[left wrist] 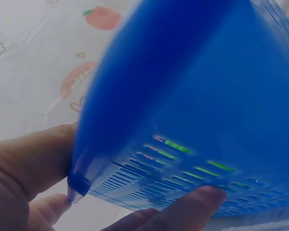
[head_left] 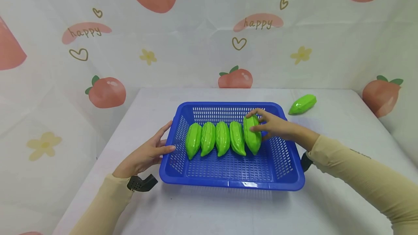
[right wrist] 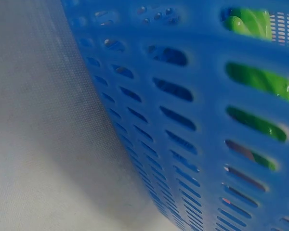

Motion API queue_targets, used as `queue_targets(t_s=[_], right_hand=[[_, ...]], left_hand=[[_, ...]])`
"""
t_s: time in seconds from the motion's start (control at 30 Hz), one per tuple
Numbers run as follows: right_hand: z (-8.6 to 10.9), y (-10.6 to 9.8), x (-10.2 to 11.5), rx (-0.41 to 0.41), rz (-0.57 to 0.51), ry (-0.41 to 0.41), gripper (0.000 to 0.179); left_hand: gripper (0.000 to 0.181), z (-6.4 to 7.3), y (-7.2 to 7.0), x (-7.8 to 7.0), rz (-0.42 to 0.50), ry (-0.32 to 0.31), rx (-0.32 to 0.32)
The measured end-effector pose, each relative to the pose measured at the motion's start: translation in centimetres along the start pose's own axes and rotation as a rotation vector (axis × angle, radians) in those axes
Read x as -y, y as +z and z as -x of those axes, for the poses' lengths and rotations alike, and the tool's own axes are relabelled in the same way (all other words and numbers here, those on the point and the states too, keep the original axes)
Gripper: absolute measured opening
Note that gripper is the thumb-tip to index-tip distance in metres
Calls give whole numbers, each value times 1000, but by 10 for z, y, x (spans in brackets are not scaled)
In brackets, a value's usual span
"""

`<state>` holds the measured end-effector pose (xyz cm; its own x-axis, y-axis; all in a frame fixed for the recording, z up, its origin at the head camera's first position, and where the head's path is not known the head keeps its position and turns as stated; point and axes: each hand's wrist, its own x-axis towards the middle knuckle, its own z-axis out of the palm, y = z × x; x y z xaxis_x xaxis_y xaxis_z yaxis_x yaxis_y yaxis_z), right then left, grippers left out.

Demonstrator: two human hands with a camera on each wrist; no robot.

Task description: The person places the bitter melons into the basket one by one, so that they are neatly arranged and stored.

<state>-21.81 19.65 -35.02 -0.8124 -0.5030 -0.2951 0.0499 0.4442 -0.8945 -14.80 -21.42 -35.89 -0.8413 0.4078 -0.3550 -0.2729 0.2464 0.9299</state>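
Observation:
A blue plastic basket [head_left: 228, 183] with slotted walls stands on the table. Inside it, several glossy green bitter melons [head_left: 222, 139] lie side by side in a row. My right hand [head_left: 272, 124] reaches over the right rim and grips the rightmost bitter melon [head_left: 252, 139], thumb and fingers around its upper part. At the left side my left hand [head_left: 148, 153] holds the basket, its thumb on the rim and other fingers against the outer wall [left wrist: 207, 144]. In the right wrist view, the basket's slotted wall [right wrist: 183, 139] hides the right hand almost wholly.
Another bitter melon [head_left: 303, 104] lies on the white table [head_left: 202, 213], behind and to the right of the basket. A white cloth [head_left: 196, 46] printed with fruit, flowers and hearts hangs behind and at the sides.

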Motion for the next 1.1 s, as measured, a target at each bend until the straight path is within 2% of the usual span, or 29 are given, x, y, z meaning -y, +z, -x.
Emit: queue_targets(t_s=[0.33,0.67,0.93,1.1], right_hand=[[-3,5,-4,10,10,12,66],[-1,11,-4,11,89,23,65],[-2,12,-3,12,88,68,65],[-1,13,-2,31,80,57,65]], left_hand=[[89,0,0,0,-11,-4,-8],[90,0,0,0,8,-3,0],[90,0,0,0,2,0,1],[91,-1,0,0,-5,0,0]])
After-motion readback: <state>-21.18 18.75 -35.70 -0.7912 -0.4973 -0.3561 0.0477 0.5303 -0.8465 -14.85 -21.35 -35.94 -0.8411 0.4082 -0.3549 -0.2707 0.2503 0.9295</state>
